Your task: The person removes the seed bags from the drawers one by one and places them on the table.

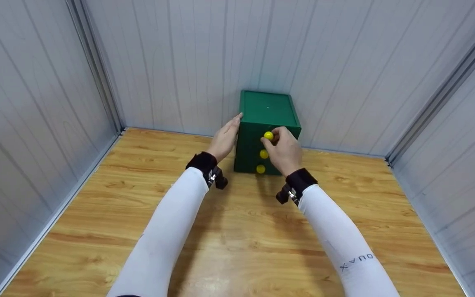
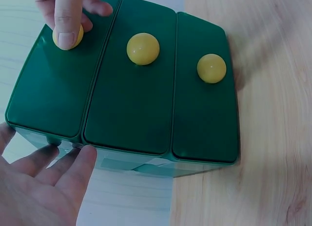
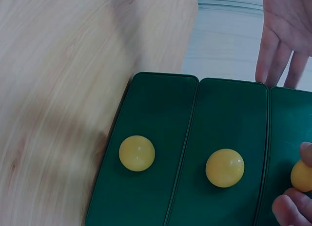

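Observation:
A small green drawer box (image 1: 268, 108) with three drawers, one above another, stands against the back wall. Each drawer front carries a round yellow knob; the fronts look flush with one another. My right hand (image 1: 286, 152) pinches the top knob (image 1: 268, 135) between thumb and fingers. Below it sit the middle knob (image 3: 224, 168) and the bottom knob (image 3: 137, 153), both untouched. On the box's left side rests my left hand (image 1: 224, 138), its fingers extended along the wall of the box. The left wrist view shows those fingertips at the side edge, near the top drawer (image 2: 48, 89).
The box stands on a wood-grain floor (image 1: 229, 247). Pale panelled walls rise behind it (image 1: 188, 62) and on both sides, meeting at metal corner posts. Dark straps with small cameras circle both wrists, over white sleeves.

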### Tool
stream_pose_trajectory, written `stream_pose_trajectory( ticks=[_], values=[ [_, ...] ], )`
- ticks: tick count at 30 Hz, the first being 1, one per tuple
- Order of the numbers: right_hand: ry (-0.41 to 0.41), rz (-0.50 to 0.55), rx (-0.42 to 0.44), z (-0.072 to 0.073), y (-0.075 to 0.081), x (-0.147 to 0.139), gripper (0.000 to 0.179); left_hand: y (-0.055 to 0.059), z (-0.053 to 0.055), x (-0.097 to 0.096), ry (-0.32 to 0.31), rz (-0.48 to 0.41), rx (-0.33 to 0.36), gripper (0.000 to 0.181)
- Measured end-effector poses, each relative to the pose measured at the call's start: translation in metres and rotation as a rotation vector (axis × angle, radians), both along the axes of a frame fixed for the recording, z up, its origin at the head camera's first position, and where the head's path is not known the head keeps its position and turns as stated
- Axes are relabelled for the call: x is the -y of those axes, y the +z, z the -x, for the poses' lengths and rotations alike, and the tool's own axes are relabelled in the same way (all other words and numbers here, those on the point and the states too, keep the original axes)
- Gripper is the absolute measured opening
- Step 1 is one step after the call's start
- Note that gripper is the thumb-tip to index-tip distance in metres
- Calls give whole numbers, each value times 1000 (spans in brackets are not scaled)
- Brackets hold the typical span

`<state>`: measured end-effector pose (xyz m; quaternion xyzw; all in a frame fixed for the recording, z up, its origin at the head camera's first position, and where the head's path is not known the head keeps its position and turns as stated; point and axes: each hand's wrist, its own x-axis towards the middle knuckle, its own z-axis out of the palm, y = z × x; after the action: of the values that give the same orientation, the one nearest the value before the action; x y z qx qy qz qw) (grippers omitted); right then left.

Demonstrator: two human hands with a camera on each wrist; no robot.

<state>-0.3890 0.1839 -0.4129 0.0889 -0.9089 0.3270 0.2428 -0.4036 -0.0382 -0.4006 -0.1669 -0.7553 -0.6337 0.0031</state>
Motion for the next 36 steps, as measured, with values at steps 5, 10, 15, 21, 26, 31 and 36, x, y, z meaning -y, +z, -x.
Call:
stream_pose_trajectory(
  ticks=[5, 10, 15, 21, 26, 31, 36],
  values=[
    [4, -2, -36, -3, -2, 1, 36, 1, 0, 2, -16, -8, 8, 65],
    [19, 12, -71, -11, -4, 0, 36, -1, 1, 3, -25, -9, 12, 66],
    [28, 55, -83, -21, -8, -1, 33, 0, 1, 3, -18, 8, 7, 66],
    [36, 80, -110, -32, -11, -3, 31, -1, 0, 3, -7, 13, 1, 66],
    [66, 85, -139, -41, -12, -4, 31, 0, 0, 3, 1, 42, -22, 65],
    [81, 88, -154, -49, -12, -5, 30, 0, 0, 4, 5, 55, -27, 64],
    [94, 82, -141, -59, -13, -6, 30, -1, -1, 6, 0, 54, -20, 63]
  ],
)
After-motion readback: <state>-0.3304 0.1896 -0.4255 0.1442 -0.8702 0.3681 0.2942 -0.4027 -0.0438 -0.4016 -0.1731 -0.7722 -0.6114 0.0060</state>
